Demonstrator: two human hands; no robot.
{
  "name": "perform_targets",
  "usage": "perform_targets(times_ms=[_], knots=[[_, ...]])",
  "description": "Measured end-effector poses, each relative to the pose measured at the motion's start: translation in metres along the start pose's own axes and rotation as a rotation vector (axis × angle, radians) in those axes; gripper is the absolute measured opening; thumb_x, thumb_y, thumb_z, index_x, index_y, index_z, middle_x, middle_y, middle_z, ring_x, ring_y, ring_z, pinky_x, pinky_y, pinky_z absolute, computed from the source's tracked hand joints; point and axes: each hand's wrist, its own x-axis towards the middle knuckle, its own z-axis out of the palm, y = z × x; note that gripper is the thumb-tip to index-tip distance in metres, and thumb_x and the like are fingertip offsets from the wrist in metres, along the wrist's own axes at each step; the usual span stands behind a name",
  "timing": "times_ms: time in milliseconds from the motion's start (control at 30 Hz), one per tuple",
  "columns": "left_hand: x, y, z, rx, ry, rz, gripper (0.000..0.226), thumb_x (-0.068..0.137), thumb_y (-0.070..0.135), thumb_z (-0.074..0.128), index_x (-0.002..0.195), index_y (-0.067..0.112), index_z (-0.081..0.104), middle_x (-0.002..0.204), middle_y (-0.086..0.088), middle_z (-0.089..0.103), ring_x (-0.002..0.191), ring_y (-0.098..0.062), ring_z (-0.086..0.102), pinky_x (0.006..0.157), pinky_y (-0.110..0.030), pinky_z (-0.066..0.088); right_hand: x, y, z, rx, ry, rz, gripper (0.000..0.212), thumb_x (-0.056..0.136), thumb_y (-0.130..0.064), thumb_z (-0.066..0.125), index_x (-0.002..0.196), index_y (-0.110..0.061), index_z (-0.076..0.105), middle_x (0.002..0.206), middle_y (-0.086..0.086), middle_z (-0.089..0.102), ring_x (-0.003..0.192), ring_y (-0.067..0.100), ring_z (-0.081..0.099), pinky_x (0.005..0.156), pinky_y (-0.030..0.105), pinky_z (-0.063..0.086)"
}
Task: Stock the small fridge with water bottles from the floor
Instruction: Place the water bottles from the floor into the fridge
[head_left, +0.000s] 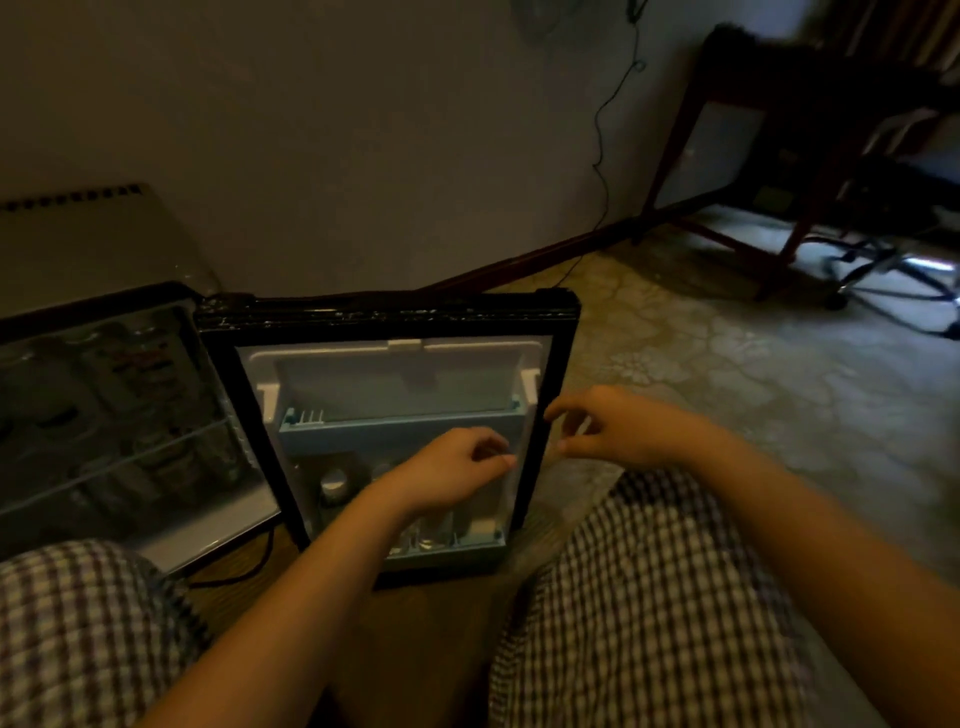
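Fingers (571, 408) loosely curled; patterned floor (727, 364), grey wall (363, 156).

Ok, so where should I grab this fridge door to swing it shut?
Take the fridge door by its free right edge, coming from the right. It hinges on the left against the fridge body, and its shelves face you, so that bare black edge is easiest to hold. Your right hand is beside it.

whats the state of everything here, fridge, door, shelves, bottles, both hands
fridge door: swung wide open, inside facing the camera
upper door shelf: looks empty
lower door shelf: holds a white-capped bottle
fridge interior: dim, stocked bottles on its shelves
left hand: loosely curled, holding nothing
right hand: loosely curled, holding nothing
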Motion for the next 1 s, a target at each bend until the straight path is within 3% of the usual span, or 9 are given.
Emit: perform_targets(times_ms=[300, 467, 667, 800, 900, 1000], knots=[[0.038, 0.122, 0.032, 0.095, -0.135, 0.147, 0.039, 0.094, 0.030, 0.049, 0.128, 0.011, 0.051, 0.128, -0.007, 0.057, 0.116, -0.019, 0.055, 0.102, -0.036, 0.045, -0.073, 0.082, -0.053, 0.083, 0.186, 0.110, 0.039, 0.090, -0.026, 0.057, 0.129, -0.024, 0.050, 0.118, -0.002, 0.060, 0.106, 0.014, 0.058, 0.096, 0.032, 0.047], [0.073, 0.159, 0.077, 0.190, -0.203, 0.143, 0.037, 0.094, 0.027, 0.049, 0.125, 0.009, 0.054, 0.125, -0.012, 0.058, 0.113, -0.022, 0.057, 0.091, -0.029, 0.044, -0.098, 0.140, -0.050, 0.180, 0.229, 0.193, 0.037, 0.091, -0.024, 0.056, 0.128, -0.021, 0.051, 0.110, -0.002, 0.059, 0.094, 0.012, 0.059, 0.091, 0.029, 0.049], [0.117, 0.164, 0.150, 0.236, -0.297, 0.054, 0.037, 0.093, 0.027, 0.050, 0.123, 0.006, 0.054, 0.126, -0.013, 0.057, 0.113, -0.025, 0.056, 0.090, -0.031, 0.045, -0.107, 0.220, -0.008, 0.306, 0.147, 0.373, 0.037, 0.094, -0.017, 0.052, 0.130, -0.012, 0.048, 0.115, 0.009, 0.062, 0.090, 0.014, 0.061, 0.083, 0.025, 0.048], [0.138, 0.145, 0.198, 0.281, -0.316, -0.052, 0.038, 0.094, 0.031, 0.047, 0.123, 0.007, 0.052, 0.126, -0.013, 0.055, 0.114, -0.025, 0.054, 0.092, -0.034, 0.044, -0.097, 0.263, 0.037, 0.371, 0.041, 0.516, 0.040, 0.094, -0.015, 0.050, 0.133, -0.009, 0.045, 0.114, 0.008, 0.060, 0.077, 0.008, 0.057, 0.065, 0.014, 0.043], [0.148, 0.130, 0.223, 0.342, -0.272, -0.118, 0.037, 0.094, 0.036, 0.045, 0.115, 0.007, 0.054, 0.120, -0.013, 0.058, 0.109, -0.027, 0.055, 0.086, -0.034, 0.043, -0.080, 0.289, 0.077, 0.459, 0.010, 0.586, 0.041, 0.094, -0.014, 0.050, 0.134, -0.010, 0.044, 0.125, 0.013, 0.056, 0.094, 0.016, 0.058, 0.077, 0.023, 0.048], [0.155, 0.117, 0.240, 0.314, -0.277, -0.180, 0.041, 0.091, 0.033, 0.050, 0.113, -0.002, 0.056, 0.120, -0.023, 0.059, 0.111, -0.036, 0.056, 0.092, -0.044, 0.045, -0.056, 0.307, 0.114, 0.411, 0.036, 0.634, 0.045, 0.091, -0.018, 0.054, 0.135, -0.012, 0.045, 0.133, 0.014, 0.050, 0.117, 0.025, 0.052, 0.094, 0.031, 0.044]])
